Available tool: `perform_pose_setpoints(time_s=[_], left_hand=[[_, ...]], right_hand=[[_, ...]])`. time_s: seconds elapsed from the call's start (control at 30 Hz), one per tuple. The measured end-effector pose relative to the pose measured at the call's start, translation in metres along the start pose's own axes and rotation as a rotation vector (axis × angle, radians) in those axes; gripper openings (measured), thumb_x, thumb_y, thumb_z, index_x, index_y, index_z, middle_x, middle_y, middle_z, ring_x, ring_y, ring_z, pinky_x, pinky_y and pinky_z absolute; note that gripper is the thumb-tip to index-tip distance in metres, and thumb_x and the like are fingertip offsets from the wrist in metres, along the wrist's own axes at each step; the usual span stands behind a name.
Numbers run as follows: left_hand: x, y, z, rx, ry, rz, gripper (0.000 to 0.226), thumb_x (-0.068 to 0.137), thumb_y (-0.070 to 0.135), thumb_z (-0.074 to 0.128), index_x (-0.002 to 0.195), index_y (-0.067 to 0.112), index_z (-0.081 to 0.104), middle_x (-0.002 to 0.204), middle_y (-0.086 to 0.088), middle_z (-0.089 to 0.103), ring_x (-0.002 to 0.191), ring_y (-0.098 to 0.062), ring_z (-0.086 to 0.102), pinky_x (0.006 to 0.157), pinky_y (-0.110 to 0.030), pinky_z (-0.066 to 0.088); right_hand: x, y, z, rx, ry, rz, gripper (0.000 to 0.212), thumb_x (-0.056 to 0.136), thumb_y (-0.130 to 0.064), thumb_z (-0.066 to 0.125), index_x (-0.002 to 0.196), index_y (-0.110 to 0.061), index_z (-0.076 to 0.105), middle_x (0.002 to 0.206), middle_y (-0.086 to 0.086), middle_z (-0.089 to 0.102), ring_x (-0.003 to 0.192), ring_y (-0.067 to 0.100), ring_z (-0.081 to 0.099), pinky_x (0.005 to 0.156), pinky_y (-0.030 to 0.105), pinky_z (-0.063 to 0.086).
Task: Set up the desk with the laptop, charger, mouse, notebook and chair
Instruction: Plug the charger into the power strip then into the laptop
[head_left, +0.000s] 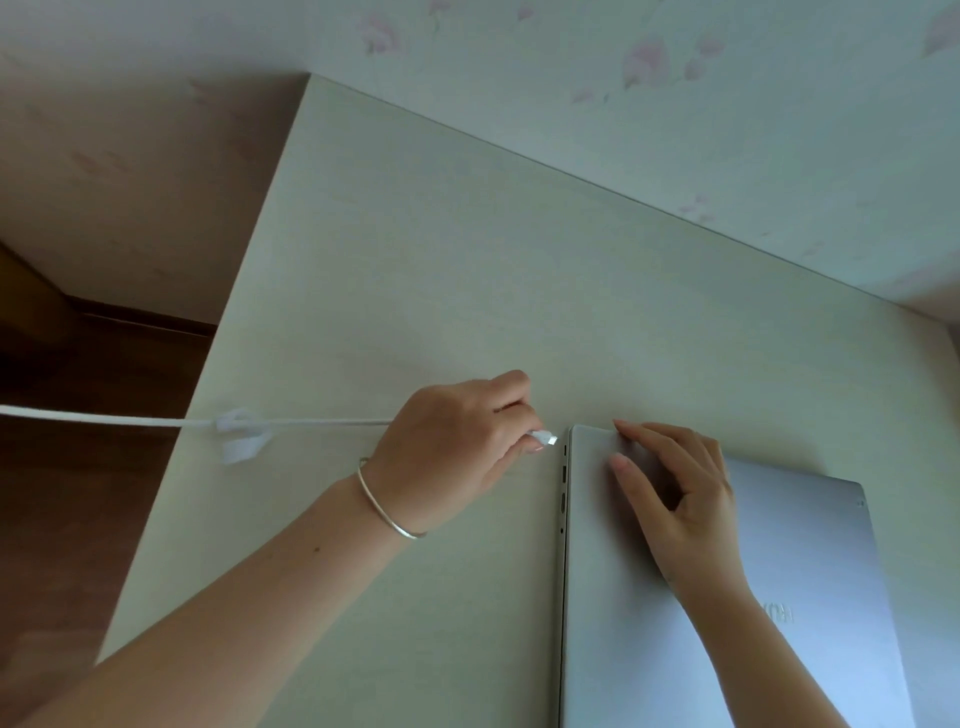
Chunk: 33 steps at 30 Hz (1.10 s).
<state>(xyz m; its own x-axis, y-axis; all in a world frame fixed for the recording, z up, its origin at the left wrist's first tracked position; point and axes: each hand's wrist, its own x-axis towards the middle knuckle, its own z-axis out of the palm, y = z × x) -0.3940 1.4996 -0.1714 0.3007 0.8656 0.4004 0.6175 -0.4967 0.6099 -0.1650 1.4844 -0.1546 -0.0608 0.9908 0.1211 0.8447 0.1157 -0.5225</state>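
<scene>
A closed silver laptop lies flat on the pale desk at the lower right, its left edge showing several ports. My left hand pinches the white plug of the charger cable, its tip a short gap from the laptop's far left corner. The cable runs taut off the desk's left edge, with a white strap tie on it. My right hand rests flat on the laptop lid near that corner, fingers spread. No mouse, notebook or chair is in view.
The desk's back edge meets a wall with pale floral wallpaper. Left of the desk is dark wooden floor and a skirting board.
</scene>
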Motion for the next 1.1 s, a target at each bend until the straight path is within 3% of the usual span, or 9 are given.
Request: perform_pose_setpoints(time_s=[0.13,0.37,0.73,1.1], left_hand=[[0.002,0.0,0.005,0.088,0.015,0.046,0.02,0.081,0.019,0.073,0.064,0.009,0.068,0.067,-0.003,0.058,0.059,-0.021,0.055,0.041,-0.027,0.04],[0.006,0.003,0.017,0.122,0.048,0.048,0.017,0.075,0.024,0.076,0.062,0.014,0.07,0.071,-0.002,0.051,0.069,-0.024,0.051,0.062,-0.035,0.043],[0.008,0.002,0.025,0.081,-0.035,0.093,0.017,0.078,0.02,0.072,0.063,0.013,0.072,0.059,-0.002,0.056,0.059,-0.024,0.054,0.056,-0.028,0.045],[0.006,0.006,0.025,0.171,0.013,0.19,0.028,0.083,0.01,0.064,0.055,0.011,0.062,0.057,-0.004,0.055,0.056,-0.022,0.052,0.052,-0.027,0.042]], right_hand=[[0.0,-0.001,0.0,0.004,-0.006,0.006,0.038,0.082,-0.046,0.054,0.109,-0.024,0.068,0.103,-0.008,0.063,0.102,0.011,0.05,0.094,0.044,0.043],[-0.001,0.001,0.0,0.006,-0.003,-0.001,0.036,0.082,-0.045,0.055,0.11,-0.025,0.068,0.103,-0.009,0.063,0.103,0.01,0.05,0.094,0.042,0.043],[0.0,0.003,0.0,0.012,-0.013,-0.006,0.035,0.082,-0.043,0.056,0.11,-0.025,0.067,0.103,-0.008,0.063,0.104,0.012,0.05,0.094,0.043,0.043],[-0.001,0.002,0.0,0.026,-0.016,0.006,0.037,0.082,-0.044,0.055,0.111,-0.025,0.067,0.103,-0.01,0.062,0.105,0.012,0.05,0.096,0.044,0.042]])
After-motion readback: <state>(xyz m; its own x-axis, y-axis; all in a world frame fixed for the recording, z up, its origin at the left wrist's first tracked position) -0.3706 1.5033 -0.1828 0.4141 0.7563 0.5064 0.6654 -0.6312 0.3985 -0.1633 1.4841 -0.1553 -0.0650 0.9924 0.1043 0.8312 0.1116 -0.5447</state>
